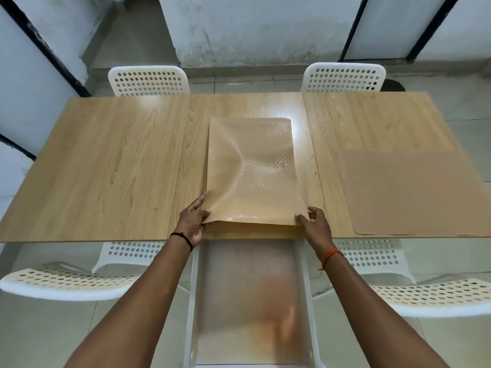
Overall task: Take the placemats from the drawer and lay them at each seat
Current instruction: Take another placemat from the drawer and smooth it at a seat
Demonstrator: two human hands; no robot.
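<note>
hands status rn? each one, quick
Left hand: pinching the near left corner of the tan textured placemat.
Right hand: pinching the same placemat's near right corner.

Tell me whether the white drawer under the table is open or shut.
Open: the white drawer juts out from under the wooden table, its inside showing.

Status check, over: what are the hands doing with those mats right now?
Left hand and right hand each pinch a near corner of the mat stack at table centre. One placemat already laid at the near right seat. Drawer open below. Nothing in the way.
</note>
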